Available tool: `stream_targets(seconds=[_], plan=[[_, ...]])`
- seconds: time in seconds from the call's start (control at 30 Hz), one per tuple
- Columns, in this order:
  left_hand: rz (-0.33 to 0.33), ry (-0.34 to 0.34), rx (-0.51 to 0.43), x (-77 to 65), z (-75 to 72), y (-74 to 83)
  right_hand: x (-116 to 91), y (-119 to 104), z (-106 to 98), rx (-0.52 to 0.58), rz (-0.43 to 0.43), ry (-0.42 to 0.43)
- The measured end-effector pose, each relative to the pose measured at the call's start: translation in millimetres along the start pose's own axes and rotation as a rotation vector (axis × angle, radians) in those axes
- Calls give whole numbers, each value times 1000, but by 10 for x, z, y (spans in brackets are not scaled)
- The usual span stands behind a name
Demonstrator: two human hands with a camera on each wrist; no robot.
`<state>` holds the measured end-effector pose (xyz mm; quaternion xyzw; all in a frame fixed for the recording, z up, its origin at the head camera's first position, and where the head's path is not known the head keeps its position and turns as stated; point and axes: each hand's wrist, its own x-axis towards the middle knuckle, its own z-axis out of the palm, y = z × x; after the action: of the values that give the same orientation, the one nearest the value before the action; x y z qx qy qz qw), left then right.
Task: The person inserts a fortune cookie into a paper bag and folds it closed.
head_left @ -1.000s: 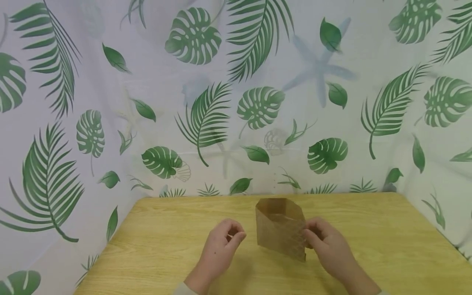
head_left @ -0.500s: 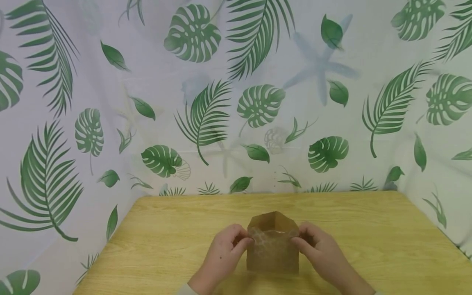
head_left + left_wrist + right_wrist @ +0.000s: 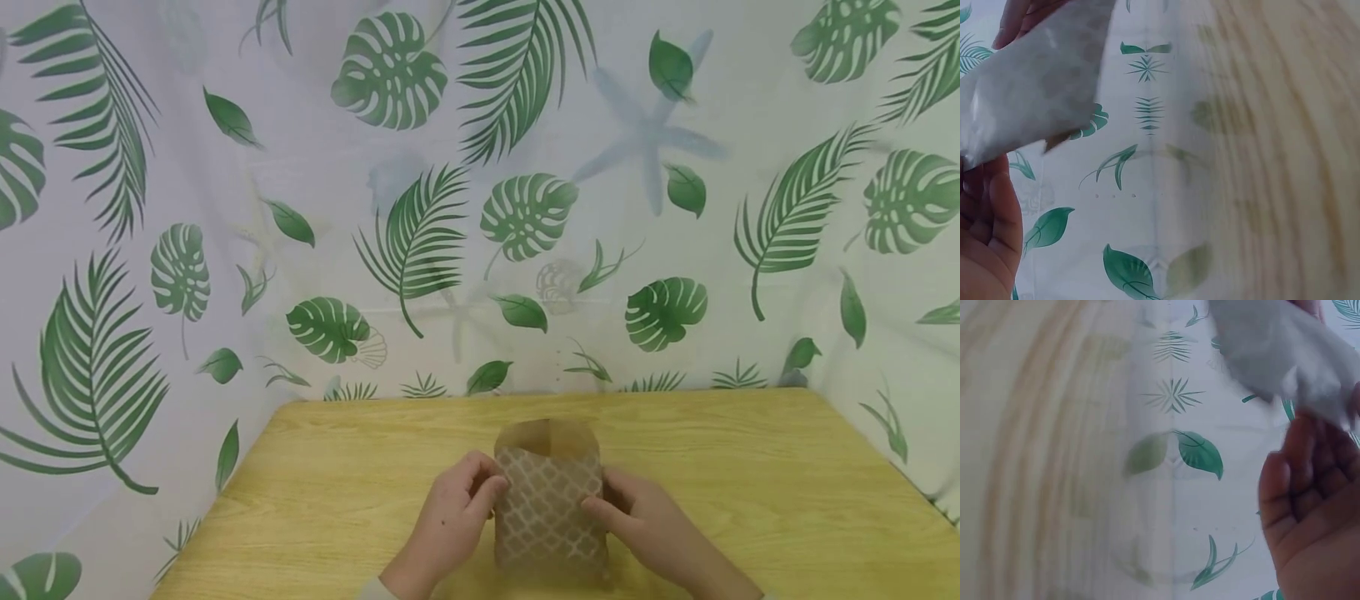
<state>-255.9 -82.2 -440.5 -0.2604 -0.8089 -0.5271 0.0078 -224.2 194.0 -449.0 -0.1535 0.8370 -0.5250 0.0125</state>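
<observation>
A small brown paper bag (image 3: 551, 512) with a pale lattice pattern on its front stands tilted between the two hands in the head view, its mouth open at the top. My left hand (image 3: 455, 517) pinches its left edge between thumb and fingers. On the opposite side, my right hand (image 3: 656, 521) grips the right edge, thumb on the front face and fingers behind. The left wrist view shows the bag (image 3: 1035, 87) as a greyish sheet above the left hand (image 3: 991, 225). The right wrist view shows the right hand (image 3: 1316, 506) under the blurred bag (image 3: 1285, 350).
Beneath the hands lies a yellow wood-grain table (image 3: 337, 467). A white curtain (image 3: 465, 125) printed with green leaves and pale starfish hangs behind the table and along both sides.
Earlier, only my right hand held the bag, turned at an angle. My left hand then took its left edge. Since then the bag has tipped, showing more of its patterned front.
</observation>
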Motion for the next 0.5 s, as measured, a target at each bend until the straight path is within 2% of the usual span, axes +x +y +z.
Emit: stream_targets(seconds=[0.1,0.27,0.37,0.5], plan=[[-7,-2,-49,3,14,-4,-9,6,-8,-18,-8,6],[-17,-36,-98,-6,56,-12,-38,-34,35,5,-20,120],[19,-48,-84,-15,83,-20,-47,-60,85,43,-38,138],[71,-28,-46,-21,105,-14,-62,-98,140,42,-44,157]])
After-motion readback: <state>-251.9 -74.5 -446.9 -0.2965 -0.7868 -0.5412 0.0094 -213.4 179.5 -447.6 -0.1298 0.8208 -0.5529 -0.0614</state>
